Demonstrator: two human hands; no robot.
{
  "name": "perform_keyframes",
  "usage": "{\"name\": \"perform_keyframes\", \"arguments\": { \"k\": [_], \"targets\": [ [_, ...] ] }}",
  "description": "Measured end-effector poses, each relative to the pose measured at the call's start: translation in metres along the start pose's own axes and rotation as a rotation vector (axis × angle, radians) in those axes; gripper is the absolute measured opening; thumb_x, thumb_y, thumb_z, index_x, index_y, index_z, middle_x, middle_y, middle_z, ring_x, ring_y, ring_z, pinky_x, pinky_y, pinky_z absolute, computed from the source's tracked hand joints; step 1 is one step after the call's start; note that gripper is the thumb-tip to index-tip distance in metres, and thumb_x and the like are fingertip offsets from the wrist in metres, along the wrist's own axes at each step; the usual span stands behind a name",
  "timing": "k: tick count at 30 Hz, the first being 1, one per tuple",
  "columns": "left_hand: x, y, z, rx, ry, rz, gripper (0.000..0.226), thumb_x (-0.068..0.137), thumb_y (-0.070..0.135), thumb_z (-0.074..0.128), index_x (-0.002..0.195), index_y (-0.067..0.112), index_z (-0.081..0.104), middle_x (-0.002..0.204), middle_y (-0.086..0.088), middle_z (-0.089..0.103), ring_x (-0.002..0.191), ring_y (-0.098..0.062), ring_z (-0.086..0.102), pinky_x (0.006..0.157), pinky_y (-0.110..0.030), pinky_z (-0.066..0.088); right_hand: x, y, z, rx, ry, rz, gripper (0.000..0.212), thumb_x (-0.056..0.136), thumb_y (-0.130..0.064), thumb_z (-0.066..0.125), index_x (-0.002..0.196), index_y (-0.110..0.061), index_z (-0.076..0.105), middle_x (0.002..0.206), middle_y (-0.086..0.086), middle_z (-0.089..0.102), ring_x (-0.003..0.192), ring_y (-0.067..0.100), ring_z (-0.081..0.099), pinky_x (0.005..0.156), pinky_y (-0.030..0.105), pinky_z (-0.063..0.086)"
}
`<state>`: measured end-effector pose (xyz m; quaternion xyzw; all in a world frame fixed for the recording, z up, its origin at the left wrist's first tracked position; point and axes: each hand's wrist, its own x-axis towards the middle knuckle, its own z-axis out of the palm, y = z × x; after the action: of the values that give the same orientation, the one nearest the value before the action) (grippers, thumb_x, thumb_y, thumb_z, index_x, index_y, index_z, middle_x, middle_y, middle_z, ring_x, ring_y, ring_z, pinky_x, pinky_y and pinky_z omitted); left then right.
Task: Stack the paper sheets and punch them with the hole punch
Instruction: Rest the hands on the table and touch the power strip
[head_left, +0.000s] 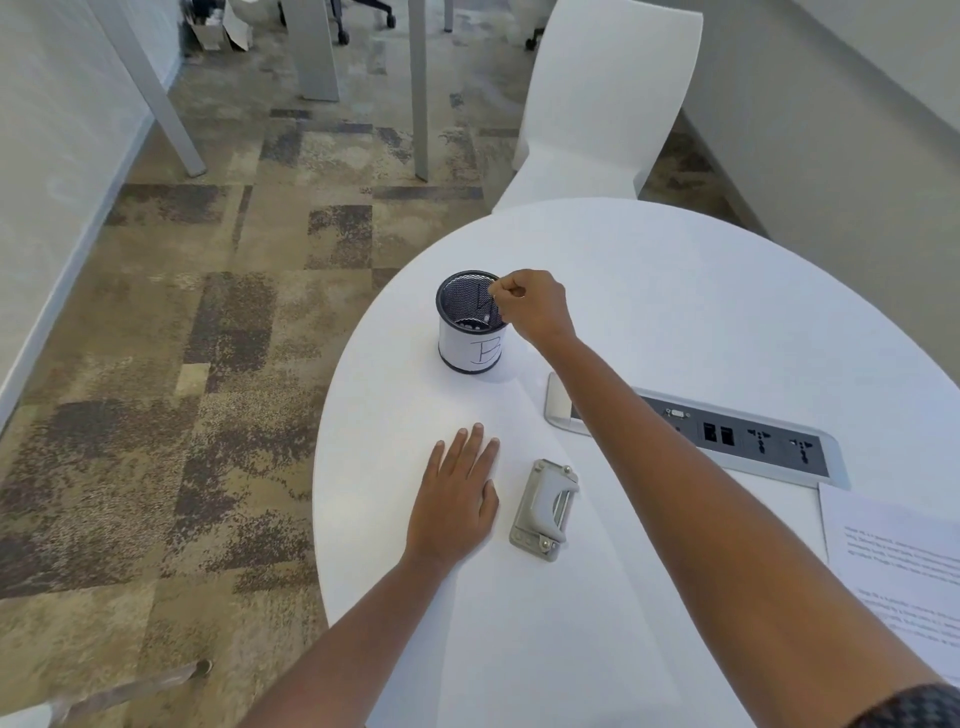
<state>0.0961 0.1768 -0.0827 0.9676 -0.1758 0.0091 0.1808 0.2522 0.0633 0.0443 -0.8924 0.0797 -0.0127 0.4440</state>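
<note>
A: Report hand positions.

B: The left hand (457, 499) lies flat, palm down, fingers (475, 447) extended and released, on the paper sheets (545, 597). The right hand (530, 306) is at the rim of a black mesh cup (470, 322). Its fingers are pinched together on something thin and dark over the cup's mouth; the item is too small to identify.

A: Location of the hole punch?

B: The hole punch (545, 509) sits on the sheets, just beside the left hand on its right, not touching it. Neither hand grips it.

A: Describe the sheets and their edges.

B: The sheets are white on a white counter (701, 291), so the outline is faint. One long edge runs from below the cup toward the near right. Whether the sheets are aligned cannot be determined. A separate printed sheet (893, 566) lies at the right edge of the view, well apart from the punch.

A: Clearances?

B: The cup, labelled "B", stands near the counter's left curved edge. The left hand is also near that edge. A recessed socket panel (769, 441) lies right of the punch, under the right forearm. The far half of the counter is bare. A white chair (597, 114) stands beyond the far edge.
</note>
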Motion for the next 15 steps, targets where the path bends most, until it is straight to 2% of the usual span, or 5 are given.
{"name": "perform_keyframes", "arguments": {
  "k": [2,4,7,11,15],
  "targets": [
    [0.0,0.0,0.0,-0.005,0.003,-0.001,0.048,0.078,0.017,0.053,0.125,0.011,0.057,0.135,-0.012,0.055,0.124,-0.028,0.054,0.102,-0.049,0.044,-0.001,0.0,0.002,0.038,-0.003,0.028,0.022,0.084,-0.007,0.048,0.082,0.008,0.064,0.073,0.016,0.06,0.071,0.022,0.051,0.082,0.037,0.051],
    [0.0,0.001,-0.002,0.007,0.0,0.001,0.046,0.08,0.017,0.048,0.125,0.011,0.058,0.135,-0.013,0.056,0.123,-0.028,0.054,0.101,-0.049,0.044,-0.002,0.0,0.004,0.068,-0.008,0.041,0.021,0.085,-0.007,0.048,0.084,0.003,0.066,0.075,0.009,0.06,0.073,0.021,0.053,0.081,0.037,0.05],
    [0.0,0.002,-0.005,0.01,-0.021,-0.003,0.049,0.081,0.021,0.036,0.124,0.01,0.059,0.134,-0.013,0.056,0.122,-0.028,0.055,0.1,-0.049,0.045,-0.003,0.001,0.006,0.056,-0.014,0.036,0.022,0.088,-0.009,0.049,0.089,0.005,0.066,0.077,0.008,0.058,0.075,0.022,0.052,0.079,0.035,0.049],
    [0.0,0.002,-0.006,0.011,-0.024,-0.003,0.05,0.081,0.021,0.035,0.124,0.01,0.058,0.134,-0.013,0.056,0.122,-0.028,0.055,0.1,-0.049,0.045,-0.009,0.005,0.002,0.095,0.025,0.027,0.023,0.088,-0.007,0.048,0.093,0.005,0.067,0.078,0.01,0.06,0.075,0.023,0.053,0.083,0.037,0.049],
    [0.0,0.001,-0.006,0.01,-0.026,-0.004,0.05,0.082,0.02,0.035,0.124,0.01,0.058,0.134,-0.013,0.056,0.123,-0.028,0.054,0.101,-0.049,0.045,-0.027,0.019,-0.01,0.164,0.104,0.059,0.021,0.085,-0.003,0.049,0.094,0.002,0.067,0.077,0.008,0.062,0.06,0.016,0.056,0.075,0.03,0.051]
  ]
}}
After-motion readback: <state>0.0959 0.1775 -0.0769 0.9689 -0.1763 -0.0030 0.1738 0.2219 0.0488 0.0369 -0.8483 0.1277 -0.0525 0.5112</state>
